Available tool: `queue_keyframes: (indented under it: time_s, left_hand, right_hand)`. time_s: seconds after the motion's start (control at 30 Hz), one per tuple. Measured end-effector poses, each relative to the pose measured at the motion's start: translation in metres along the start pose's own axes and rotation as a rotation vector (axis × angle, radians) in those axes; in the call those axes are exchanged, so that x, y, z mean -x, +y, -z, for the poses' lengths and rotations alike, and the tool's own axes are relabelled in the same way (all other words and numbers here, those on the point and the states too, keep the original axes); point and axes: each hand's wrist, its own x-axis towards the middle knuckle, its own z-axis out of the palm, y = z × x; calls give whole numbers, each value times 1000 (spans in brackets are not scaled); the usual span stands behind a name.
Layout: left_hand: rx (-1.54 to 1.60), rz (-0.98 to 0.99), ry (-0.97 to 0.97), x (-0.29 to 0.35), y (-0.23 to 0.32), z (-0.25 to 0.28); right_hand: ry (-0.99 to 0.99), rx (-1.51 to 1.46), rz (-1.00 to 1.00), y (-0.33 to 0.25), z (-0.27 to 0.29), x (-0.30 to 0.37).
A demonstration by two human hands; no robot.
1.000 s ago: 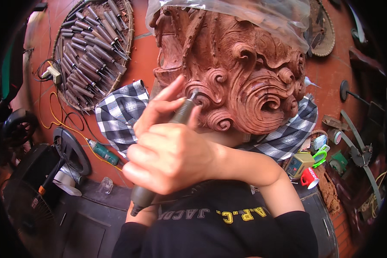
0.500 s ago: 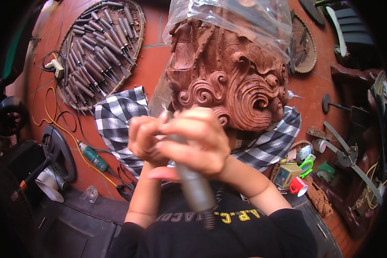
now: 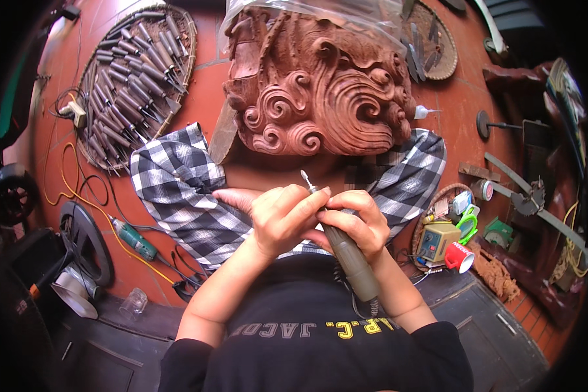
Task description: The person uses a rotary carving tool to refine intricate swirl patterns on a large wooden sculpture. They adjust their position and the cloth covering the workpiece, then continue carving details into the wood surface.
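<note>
A grey rotary carving handpiece (image 3: 351, 261) is held over my lap, tilted with its small metal bit (image 3: 306, 178) toward the upper left. My right hand (image 3: 359, 225) is closed around the upper part of its body. My left hand (image 3: 282, 219) pinches the front end just behind the bit, its thumb side meeting the right fingers. Beyond the hands stands a reddish-brown wood carving (image 3: 326, 98) with deep swirls and scrolls, partly under clear plastic sheeting (image 3: 366, 26). The bit does not touch the carving.
A woven tray (image 3: 191, 65) full of wooden-handled chisels lies at far left, a smaller tray (image 3: 447, 59) at far right. A green power tool (image 3: 134, 238) with an orange cord lies left. To the right are a beige control box (image 3: 438, 242) and a red mug (image 3: 460, 257).
My hands have come down from in front of the carving toward my lap, right hand further right. The handpiece's cord end has swung right, and the whole scene sits higher in view.
</note>
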Motion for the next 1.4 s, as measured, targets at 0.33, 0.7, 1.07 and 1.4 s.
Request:
queue_keyframes:
  time_s: [0.33, 0.7, 1.07, 1.4]
  left_hand:
    - [-81, -142, -241, 11, 6, 15]
    - [-113, -164, -364, 38, -2, 32]
    - [-112, -152, -451, 20, -8, 31]
    - [-100, -145, -484, 12, -5, 15]
  right_hand:
    - [-2, -130, -111, -4, 9, 29]
    - [115, -121, -647, 5, 60, 85]
    - [110, 970, -1284, 80, 183, 292]
    - [34, 1207, -1490, 114, 199, 345]
